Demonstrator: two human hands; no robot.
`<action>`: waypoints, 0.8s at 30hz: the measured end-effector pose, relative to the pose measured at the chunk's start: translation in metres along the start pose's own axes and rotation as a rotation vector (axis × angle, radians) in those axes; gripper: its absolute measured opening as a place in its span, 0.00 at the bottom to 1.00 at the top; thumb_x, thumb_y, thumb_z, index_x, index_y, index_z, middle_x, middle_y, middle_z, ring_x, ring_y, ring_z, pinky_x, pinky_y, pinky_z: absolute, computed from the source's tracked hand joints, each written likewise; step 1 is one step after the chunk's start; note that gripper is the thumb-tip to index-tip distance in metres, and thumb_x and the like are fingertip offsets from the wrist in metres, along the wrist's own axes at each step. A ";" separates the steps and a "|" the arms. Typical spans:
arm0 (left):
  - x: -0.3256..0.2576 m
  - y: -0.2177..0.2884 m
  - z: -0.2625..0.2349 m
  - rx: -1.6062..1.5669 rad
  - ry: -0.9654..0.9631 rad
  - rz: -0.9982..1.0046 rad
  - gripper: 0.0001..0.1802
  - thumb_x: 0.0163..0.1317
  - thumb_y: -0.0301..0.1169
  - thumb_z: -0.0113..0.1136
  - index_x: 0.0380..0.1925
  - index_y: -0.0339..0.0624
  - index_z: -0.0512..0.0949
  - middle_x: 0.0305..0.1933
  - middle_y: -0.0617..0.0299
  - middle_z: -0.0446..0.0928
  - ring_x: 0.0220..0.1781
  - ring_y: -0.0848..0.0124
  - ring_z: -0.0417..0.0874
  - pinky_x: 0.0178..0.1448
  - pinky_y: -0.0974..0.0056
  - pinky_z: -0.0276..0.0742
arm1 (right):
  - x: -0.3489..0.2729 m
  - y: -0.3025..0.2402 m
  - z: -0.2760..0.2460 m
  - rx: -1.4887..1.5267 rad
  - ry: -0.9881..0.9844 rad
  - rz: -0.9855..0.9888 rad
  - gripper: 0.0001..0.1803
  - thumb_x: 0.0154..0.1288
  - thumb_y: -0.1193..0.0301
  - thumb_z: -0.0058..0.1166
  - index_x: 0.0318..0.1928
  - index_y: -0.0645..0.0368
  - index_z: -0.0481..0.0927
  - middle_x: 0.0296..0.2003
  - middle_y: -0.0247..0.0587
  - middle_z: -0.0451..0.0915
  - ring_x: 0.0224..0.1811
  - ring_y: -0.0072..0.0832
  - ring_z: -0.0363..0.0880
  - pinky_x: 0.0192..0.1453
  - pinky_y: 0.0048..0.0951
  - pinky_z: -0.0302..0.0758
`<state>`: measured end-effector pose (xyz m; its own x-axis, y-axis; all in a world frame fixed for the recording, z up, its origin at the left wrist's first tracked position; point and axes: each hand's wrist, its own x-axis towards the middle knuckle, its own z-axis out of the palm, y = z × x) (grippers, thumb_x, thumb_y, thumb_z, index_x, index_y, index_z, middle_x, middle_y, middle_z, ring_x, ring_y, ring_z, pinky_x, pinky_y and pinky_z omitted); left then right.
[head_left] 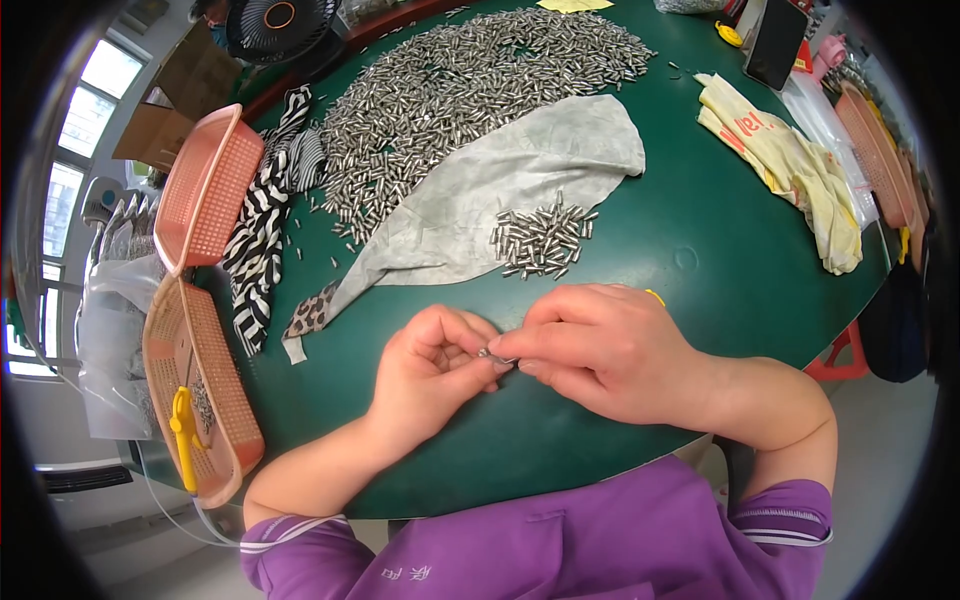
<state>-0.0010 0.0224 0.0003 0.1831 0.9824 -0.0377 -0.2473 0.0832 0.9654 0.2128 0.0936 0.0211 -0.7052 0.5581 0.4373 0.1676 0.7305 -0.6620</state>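
My left hand [422, 372] and my right hand [625, 355] meet over the green table, close to its near edge. Between their pinched fingertips is a small silvery metal part [486, 353], mostly covered by the fingers. Both hands are closed on it; whether it is one piece or two joined, I cannot tell. Just beyond the fingers lies a small pile of short, pointed metal parts [543, 240], partly on a crumpled grey cloth [470, 200]. Behind that cloth spreads a much larger heap of similar metal parts [430, 105].
Two pink plastic baskets [215, 190] line the left edge; a yellow tool [183, 440] sits in the nearer one. Beside them lies a zebra-striped cloth [258, 250]. A black fan [283, 30] stands far left. At right are a yellowish cloth bag [790, 165] and a phone [776, 42].
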 end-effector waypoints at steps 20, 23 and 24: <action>0.000 -0.002 0.008 0.290 0.119 -0.013 0.14 0.57 0.13 0.64 0.31 0.38 0.67 0.42 0.57 0.78 0.30 0.76 0.84 0.32 0.73 0.82 | -0.002 -0.004 0.001 -0.049 -0.049 0.030 0.12 0.62 0.69 0.62 0.47 0.47 0.84 0.33 0.32 0.77 0.34 0.32 0.80 0.37 0.34 0.77; 0.001 -0.001 0.009 0.308 0.135 -0.022 0.14 0.57 0.13 0.64 0.30 0.37 0.67 0.41 0.57 0.78 0.30 0.76 0.84 0.32 0.73 0.82 | -0.002 -0.004 0.001 -0.061 -0.048 0.028 0.12 0.62 0.69 0.61 0.47 0.47 0.84 0.33 0.32 0.76 0.34 0.32 0.80 0.37 0.34 0.77; 0.001 -0.002 0.008 0.308 0.133 -0.022 0.14 0.57 0.13 0.64 0.30 0.37 0.67 0.41 0.57 0.78 0.30 0.76 0.84 0.32 0.73 0.82 | -0.002 -0.004 0.001 -0.060 -0.045 0.025 0.12 0.62 0.69 0.61 0.47 0.47 0.84 0.33 0.32 0.76 0.34 0.32 0.80 0.36 0.34 0.77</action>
<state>0.0074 0.0215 0.0008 0.0539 0.9958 -0.0736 0.0587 0.0704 0.9958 0.2128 0.0894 0.0218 -0.7305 0.5591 0.3922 0.2255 0.7395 -0.6343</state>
